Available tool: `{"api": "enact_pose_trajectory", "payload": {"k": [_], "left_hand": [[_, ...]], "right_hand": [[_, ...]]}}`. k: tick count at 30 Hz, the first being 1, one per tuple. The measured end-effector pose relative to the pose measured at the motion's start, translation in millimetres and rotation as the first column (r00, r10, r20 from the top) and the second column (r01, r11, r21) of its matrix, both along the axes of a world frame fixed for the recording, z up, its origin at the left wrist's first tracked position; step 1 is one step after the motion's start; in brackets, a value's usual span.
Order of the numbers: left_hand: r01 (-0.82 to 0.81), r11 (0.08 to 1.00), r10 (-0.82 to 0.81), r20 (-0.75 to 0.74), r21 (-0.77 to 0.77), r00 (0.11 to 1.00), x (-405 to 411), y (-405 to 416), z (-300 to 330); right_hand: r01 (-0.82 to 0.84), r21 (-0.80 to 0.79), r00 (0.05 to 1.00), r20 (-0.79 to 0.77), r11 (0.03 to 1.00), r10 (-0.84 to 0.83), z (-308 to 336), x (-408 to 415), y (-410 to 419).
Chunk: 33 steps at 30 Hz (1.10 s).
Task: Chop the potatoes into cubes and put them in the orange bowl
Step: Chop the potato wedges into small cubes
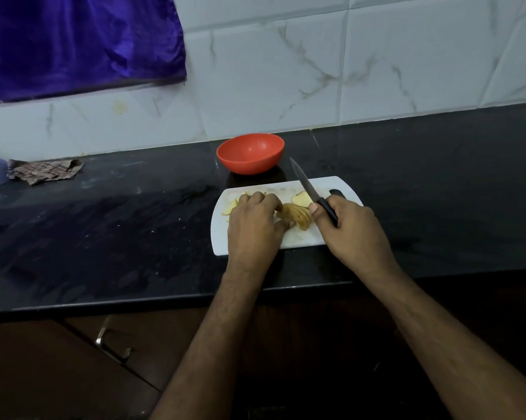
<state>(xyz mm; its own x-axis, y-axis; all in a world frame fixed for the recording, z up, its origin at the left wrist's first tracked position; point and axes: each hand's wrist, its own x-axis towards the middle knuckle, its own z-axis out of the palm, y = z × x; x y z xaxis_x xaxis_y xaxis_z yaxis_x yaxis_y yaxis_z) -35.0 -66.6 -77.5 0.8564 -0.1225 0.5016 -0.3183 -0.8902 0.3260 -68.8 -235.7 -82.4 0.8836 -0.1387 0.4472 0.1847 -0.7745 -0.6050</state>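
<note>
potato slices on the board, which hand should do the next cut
Right. The right hand already grips the knife, blade raised over the board beside the potato slices. The left hand rests on the slices, placed to steady them.

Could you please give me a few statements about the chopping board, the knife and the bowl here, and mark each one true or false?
1. The right hand grips the knife by its black handle. True.
2. The orange bowl already holds potato cubes. False: no potato shows inside it.
3. The left hand rests on the potato slices on the white chopping board. True.
4. The bowl stands on the chopping board. False: it stands on the black counter, behind the board.
5. The knife blade lies flat on the board. False: it is raised, its tip pointing toward the bowl.
</note>
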Motion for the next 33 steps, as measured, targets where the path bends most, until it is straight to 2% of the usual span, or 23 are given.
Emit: {"api": "enact_pose_trajectory", "payload": {"k": [6, 12, 16, 24, 28, 31, 33], "left_hand": [[0.055, 0.998, -0.055, 0.002, -0.003, 0.998, 0, -1, -2], [0.097, 0.995, -0.097, -0.015, 0.016, 0.995, 0, -3, -3], [0.112, 0.989, -0.113, 0.007, 0.101, 0.994, -3, -5, -6], [0.066, 0.993, -0.072, 0.057, 0.094, 0.996, -9, -2, -4], [0.119, 0.985, -0.126, 0.055, 0.125, 0.990, -10, -2, -2], [0.125, 0.971, -0.149, 0.109, 0.203, 0.983, -11, -4, -3], [0.096, 0.975, -0.130, 0.163, 0.201, 0.978, -11, -4, -5]], "right_hand": [[0.036, -0.220, 0.999, 0.010, 0.975, -0.035, -3, 3, 6], [0.022, -0.062, 0.997, -0.073, 0.998, -0.026, 2, 7, 0], [-0.004, 0.034, 0.994, -0.110, 0.999, 0.008, 1, 9, -2], [0.034, 0.049, 0.994, -0.108, 0.998, -0.029, 2, 10, -1], [0.050, 0.035, 0.994, -0.097, 0.998, -0.047, 3, 9, 1], [0.067, -0.002, 0.993, -0.098, 0.998, -0.067, 3, 8, 2], [0.076, -0.018, 0.992, -0.095, 0.997, -0.077, 3, 8, 2]]}}
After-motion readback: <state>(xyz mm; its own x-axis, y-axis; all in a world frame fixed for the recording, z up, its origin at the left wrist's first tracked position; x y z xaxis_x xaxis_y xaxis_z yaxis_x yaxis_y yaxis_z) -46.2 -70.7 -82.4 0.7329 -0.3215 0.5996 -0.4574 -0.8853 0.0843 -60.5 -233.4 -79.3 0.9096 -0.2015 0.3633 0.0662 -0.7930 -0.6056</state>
